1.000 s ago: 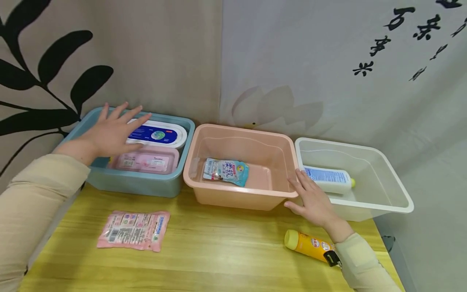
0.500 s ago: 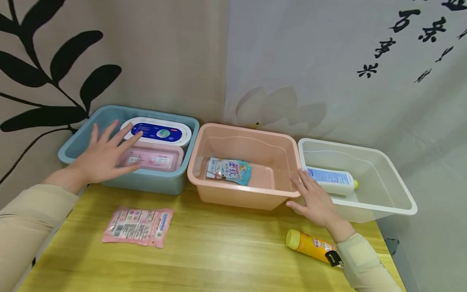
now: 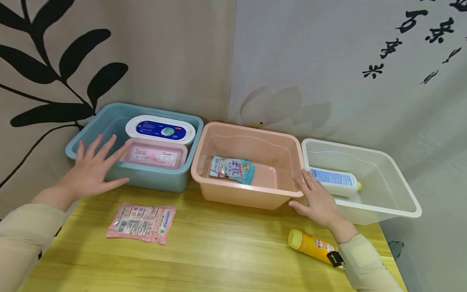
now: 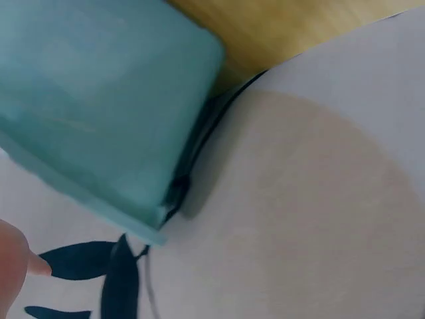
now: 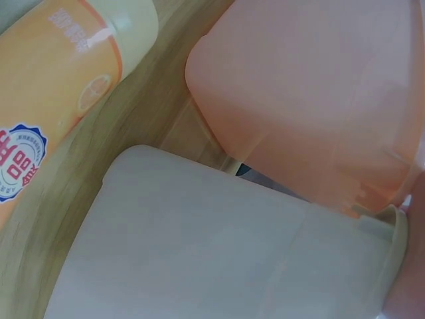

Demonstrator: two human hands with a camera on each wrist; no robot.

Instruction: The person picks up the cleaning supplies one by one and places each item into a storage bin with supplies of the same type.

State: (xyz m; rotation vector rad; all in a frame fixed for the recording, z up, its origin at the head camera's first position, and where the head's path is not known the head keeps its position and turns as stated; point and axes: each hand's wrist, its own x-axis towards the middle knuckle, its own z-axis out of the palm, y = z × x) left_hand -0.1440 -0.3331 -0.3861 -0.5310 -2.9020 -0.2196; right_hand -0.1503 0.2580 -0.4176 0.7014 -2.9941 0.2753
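Observation:
My left hand (image 3: 91, 174) hangs with spread, straight fingers at the front left corner of the blue bin (image 3: 160, 178), overlapping its rim and holding nothing. Inside that bin lie a white oval tub (image 3: 160, 129) with a blue label and a pink box (image 3: 155, 153). The left wrist view shows the bin's wall (image 4: 99, 100) and a bit of my hand. My right hand (image 3: 319, 202) rests with extended fingers where the rims of the peach bin (image 3: 240, 198) and the white bin (image 3: 399, 180) meet. A blue-and-white pouch (image 3: 232, 169) lies in the peach bin.
In the white bin is a white bottle (image 3: 333, 182) with a yellow-green cap. A pink soft pack (image 3: 142, 223) lies on the wooden table (image 3: 226, 255). An orange bottle (image 3: 311, 245) lies beside my right forearm. Behind the bins hangs a printed curtain (image 3: 175, 52).
My left hand has drawn back from above the blue bin's contents to its front left corner. The right hand stays on the rims. The head view has shifted slightly.

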